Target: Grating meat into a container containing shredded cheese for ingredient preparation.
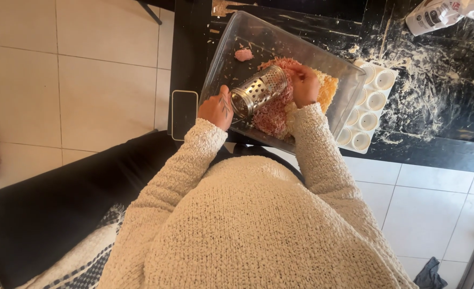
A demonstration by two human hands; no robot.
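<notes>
My left hand [216, 109] grips the open end of a perforated metal cylinder [259, 90], a round grater, which lies tilted across a clear plastic tub [231, 48]. My right hand [303, 83] is closed on something pink that it presses against the far end of the cylinder; the piece itself is mostly hidden by my fingers. Pink shreds [273, 113] and yellow-orange shreds [328, 88] are heaped in the tub below the grater. A small pink lump [243, 54] lies apart at the tub's far side. Cream knitted sleeves cover both arms.
The tub rests on a black, flour-dusted counter [430, 80]. A white mould tray with round cups [371, 109] sits right of the tub. A white bag [435, 15] lies at the back right, a dark phone [184, 113] at the counter's left edge. Tiled floor surrounds.
</notes>
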